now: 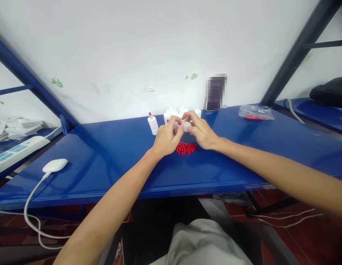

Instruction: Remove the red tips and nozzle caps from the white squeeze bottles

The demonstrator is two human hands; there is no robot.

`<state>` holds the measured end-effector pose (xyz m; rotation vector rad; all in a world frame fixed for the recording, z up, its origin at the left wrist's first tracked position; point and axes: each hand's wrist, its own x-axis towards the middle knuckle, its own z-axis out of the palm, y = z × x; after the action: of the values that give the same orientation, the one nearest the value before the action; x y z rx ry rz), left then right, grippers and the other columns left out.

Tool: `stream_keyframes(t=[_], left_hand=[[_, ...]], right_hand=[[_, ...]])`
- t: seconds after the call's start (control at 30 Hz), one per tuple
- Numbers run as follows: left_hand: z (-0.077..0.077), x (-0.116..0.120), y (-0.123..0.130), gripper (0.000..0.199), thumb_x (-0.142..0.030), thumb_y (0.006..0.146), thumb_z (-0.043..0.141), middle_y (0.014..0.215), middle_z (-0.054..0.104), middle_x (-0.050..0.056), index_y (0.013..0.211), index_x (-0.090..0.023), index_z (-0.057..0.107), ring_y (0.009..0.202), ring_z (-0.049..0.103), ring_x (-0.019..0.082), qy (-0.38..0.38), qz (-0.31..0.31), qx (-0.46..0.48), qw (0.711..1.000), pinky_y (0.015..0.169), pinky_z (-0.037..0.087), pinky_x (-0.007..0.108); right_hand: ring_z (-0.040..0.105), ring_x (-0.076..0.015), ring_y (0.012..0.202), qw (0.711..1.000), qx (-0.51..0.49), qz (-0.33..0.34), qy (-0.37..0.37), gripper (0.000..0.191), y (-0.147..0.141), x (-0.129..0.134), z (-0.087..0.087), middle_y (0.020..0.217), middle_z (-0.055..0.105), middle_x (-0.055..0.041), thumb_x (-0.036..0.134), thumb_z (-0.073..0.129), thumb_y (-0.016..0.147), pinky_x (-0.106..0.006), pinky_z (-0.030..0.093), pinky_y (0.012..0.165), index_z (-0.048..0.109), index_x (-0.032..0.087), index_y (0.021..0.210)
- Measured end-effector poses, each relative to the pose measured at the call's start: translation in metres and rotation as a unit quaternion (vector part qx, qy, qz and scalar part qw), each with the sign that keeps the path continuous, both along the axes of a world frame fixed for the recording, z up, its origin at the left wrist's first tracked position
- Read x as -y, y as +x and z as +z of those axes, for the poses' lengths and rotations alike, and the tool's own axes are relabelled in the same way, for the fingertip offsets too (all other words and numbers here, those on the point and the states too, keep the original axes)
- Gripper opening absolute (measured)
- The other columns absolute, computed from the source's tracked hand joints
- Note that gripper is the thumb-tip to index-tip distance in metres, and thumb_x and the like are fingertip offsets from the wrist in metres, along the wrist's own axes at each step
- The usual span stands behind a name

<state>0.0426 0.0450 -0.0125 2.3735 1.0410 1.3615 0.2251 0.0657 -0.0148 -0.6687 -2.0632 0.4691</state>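
Observation:
A small white squeeze bottle [186,126] lies tipped on its side between my hands, above the blue table. My right hand [202,131] is closed around its body. My left hand [167,137] pinches a small red cap [180,123] at the bottle's left end; whether the cap sits on the tip I cannot tell. Just below my fingers, a cluster of red caps [185,148] rests on the table. To the left stands an upright white bottle [153,124] with a red cap. Several white bottles [168,113] stand behind my hands, partly hidden by them.
A clear plastic bag [256,112] with red pieces lies at the back right of the blue table [110,154]. A dark blurred-out object [216,92] leans on the wall. At the left are a white cabled device [55,165] and a power strip [20,152].

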Motion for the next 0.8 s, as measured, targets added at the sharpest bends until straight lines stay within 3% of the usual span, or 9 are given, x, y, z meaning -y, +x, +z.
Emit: stream_keyframes(t=[0.13,0.23,0.37,0.57,0.7,0.8], left_hand=[[0.001,-0.015,-0.006,0.002,-0.023,0.093,0.052,0.049,0.042,-0.009,0.094,-0.023,0.051,0.042,0.040,0.009,-0.070,0.109,0.190,0.973,0.046,0.031,0.023],[0.001,-0.028,-0.015,0.005,-0.024,0.092,0.055,0.049,0.041,-0.009,0.095,-0.022,0.053,0.040,0.039,0.008,-0.108,0.139,0.267,0.948,0.042,0.029,0.022],[-0.002,-0.037,-0.023,0.010,-0.030,0.093,0.058,0.047,0.037,-0.010,0.098,-0.022,0.057,0.039,0.037,0.007,-0.099,0.116,0.246,0.957,0.040,0.029,0.022],[-0.008,-0.037,-0.022,0.012,-0.030,0.092,0.060,0.047,0.051,-0.008,0.098,-0.020,0.061,0.041,0.049,0.010,-0.134,0.095,0.166,0.972,0.044,0.037,0.021],[-0.009,-0.039,-0.024,0.007,-0.025,0.090,0.060,0.045,0.052,-0.008,0.094,-0.019,0.061,0.039,0.049,0.010,-0.119,0.122,0.145,0.975,0.043,0.035,0.020],[-0.010,-0.040,-0.027,0.007,-0.027,0.093,0.057,0.044,0.051,-0.009,0.094,-0.020,0.058,0.036,0.047,0.009,-0.133,0.132,0.144,0.972,0.041,0.033,0.020]], right_hand=[[0.047,-0.0160,0.065,0.999,0.001,-0.027,-0.029,0.031,0.001,-0.006,-0.003,0.082,0.052,0.0005,0.016,0.038,0.082,-0.032,0.041,0.066,0.045,0.023,0.111],[0.048,-0.0163,0.066,0.999,0.025,-0.043,-0.021,0.028,0.001,-0.006,-0.003,0.082,0.053,-0.0003,0.014,0.038,0.083,-0.033,0.041,0.067,0.046,0.022,0.108],[0.052,-0.0173,0.072,0.998,0.048,-0.040,0.010,0.029,-0.001,-0.006,-0.003,0.085,0.055,-0.0020,0.012,0.037,0.085,-0.035,0.044,0.073,0.047,0.021,0.110],[0.064,-0.0211,0.087,0.994,0.053,-0.084,0.035,0.038,-0.005,-0.008,-0.005,0.099,0.070,-0.0077,0.014,0.053,0.081,-0.037,0.048,0.083,0.061,0.018,0.118],[0.067,-0.0204,0.081,0.992,0.044,-0.111,0.025,0.023,-0.006,-0.007,-0.002,0.097,0.076,-0.0084,0.020,0.055,0.086,-0.035,0.050,0.079,0.074,0.016,0.098],[0.065,-0.0187,0.076,0.991,0.035,-0.123,0.036,0.025,-0.006,-0.005,0.001,0.090,0.076,-0.0070,0.025,0.053,0.091,-0.033,0.048,0.073,0.076,0.017,0.087]])
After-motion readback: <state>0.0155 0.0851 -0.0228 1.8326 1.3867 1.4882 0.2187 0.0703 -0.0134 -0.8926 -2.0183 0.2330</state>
